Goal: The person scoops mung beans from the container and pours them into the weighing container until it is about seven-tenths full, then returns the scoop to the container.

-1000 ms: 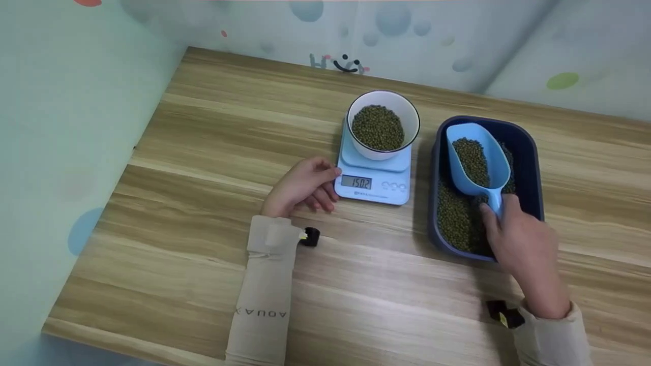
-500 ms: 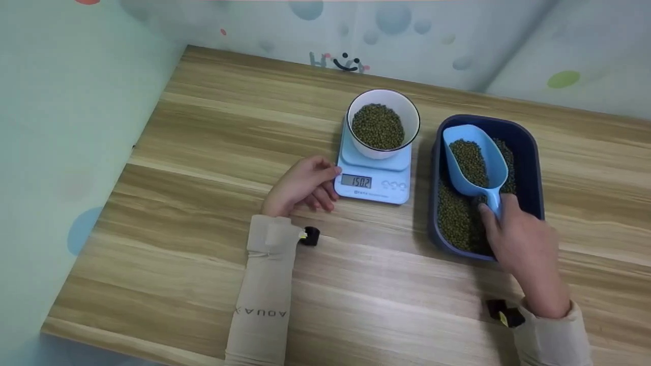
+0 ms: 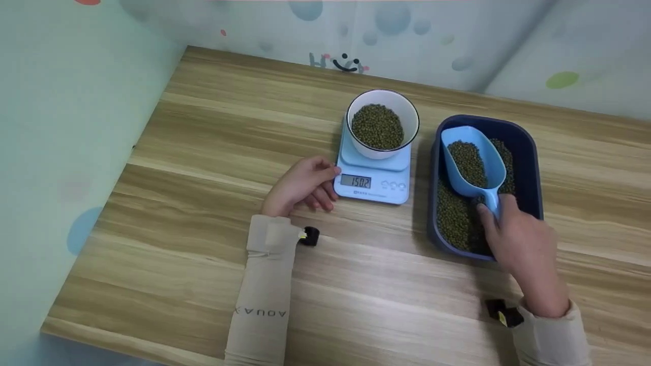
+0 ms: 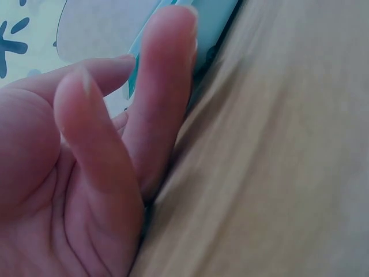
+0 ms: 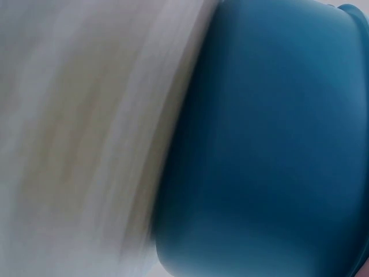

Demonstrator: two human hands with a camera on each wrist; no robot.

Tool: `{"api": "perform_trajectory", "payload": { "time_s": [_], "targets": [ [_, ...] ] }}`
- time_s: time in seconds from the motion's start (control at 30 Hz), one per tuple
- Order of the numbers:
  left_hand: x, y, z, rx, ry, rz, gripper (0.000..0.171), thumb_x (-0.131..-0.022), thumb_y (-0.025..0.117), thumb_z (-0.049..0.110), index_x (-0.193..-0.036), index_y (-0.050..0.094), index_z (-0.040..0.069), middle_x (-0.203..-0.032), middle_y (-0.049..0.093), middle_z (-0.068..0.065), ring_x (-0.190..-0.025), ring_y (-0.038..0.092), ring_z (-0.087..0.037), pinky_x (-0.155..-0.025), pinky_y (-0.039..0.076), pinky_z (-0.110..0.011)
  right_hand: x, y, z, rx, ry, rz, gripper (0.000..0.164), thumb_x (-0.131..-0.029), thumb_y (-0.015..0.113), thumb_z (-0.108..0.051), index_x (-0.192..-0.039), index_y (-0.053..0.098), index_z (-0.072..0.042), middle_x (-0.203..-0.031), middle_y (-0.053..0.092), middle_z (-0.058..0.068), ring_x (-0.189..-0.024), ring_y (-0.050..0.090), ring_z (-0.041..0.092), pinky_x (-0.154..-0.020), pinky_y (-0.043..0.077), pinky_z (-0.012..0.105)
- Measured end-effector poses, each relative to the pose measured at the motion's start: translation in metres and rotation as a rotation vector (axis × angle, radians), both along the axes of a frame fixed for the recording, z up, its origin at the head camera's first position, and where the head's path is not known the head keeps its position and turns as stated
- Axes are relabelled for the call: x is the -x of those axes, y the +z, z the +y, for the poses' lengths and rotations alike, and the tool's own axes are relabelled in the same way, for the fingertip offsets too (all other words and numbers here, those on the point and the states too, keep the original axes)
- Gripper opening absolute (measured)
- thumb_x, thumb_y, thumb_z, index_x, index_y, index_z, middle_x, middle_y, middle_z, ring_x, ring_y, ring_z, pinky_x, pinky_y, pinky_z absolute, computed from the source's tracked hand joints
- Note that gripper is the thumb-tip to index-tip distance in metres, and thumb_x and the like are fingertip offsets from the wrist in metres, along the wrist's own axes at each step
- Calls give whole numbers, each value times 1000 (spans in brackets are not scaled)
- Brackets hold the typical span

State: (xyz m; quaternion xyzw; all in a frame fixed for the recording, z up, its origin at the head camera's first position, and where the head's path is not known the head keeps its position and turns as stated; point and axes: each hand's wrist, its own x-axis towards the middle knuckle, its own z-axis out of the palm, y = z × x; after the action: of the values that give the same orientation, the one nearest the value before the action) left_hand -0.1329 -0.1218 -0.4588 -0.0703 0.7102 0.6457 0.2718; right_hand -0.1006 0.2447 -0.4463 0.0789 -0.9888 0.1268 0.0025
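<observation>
My right hand (image 3: 526, 241) grips the handle of a light-blue scoop (image 3: 494, 152) inside a dark-blue rectangular tub (image 3: 533, 168). Small green-brown beans, like mung beans, lie in the scoop and across the tub's bottom. To the left, my left hand (image 3: 305, 185) rests beside a light-blue kitchen scale (image 3: 374, 195), its thumb touching the left edge. The left wrist view shows loosely extended fingers (image 4: 164, 86) against the scale's side. A white, dark-rimmed bowl (image 3: 411, 127) of beans stands on the scale; the display reads 150.2. Only the tub's outer wall (image 5: 271, 138) fills the right wrist view.
The wood-grain table (image 3: 213, 162) meets a pale patterned wall (image 3: 269, 30) at the back and left. A narrow gap separates the scale from the tub. Black wrist cameras (image 3: 310, 236) sit at both cuffs.
The scoop has tilted and shifted slightly left and toward the person within the tub, beans still in it. The left hand, scale and reading stay the same.
</observation>
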Motion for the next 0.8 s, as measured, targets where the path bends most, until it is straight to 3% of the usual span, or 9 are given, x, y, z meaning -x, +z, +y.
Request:
{"api": "perform_trajectory", "payload": {
  "time_s": [0.8],
  "targets": [
    [-1, 1, 0, -3, 6, -1, 30, -95, 51, 27, -111, 48, 2, -87, 64, -25, -57, 65, -24, -42, 46, -26, 0, -1, -1, 25, -29, 23, 41, -97, 40, -39, -99, 44, 2, -56, 42, 8, -45, 41, 24, -37, 22, 32]
  ]
}}
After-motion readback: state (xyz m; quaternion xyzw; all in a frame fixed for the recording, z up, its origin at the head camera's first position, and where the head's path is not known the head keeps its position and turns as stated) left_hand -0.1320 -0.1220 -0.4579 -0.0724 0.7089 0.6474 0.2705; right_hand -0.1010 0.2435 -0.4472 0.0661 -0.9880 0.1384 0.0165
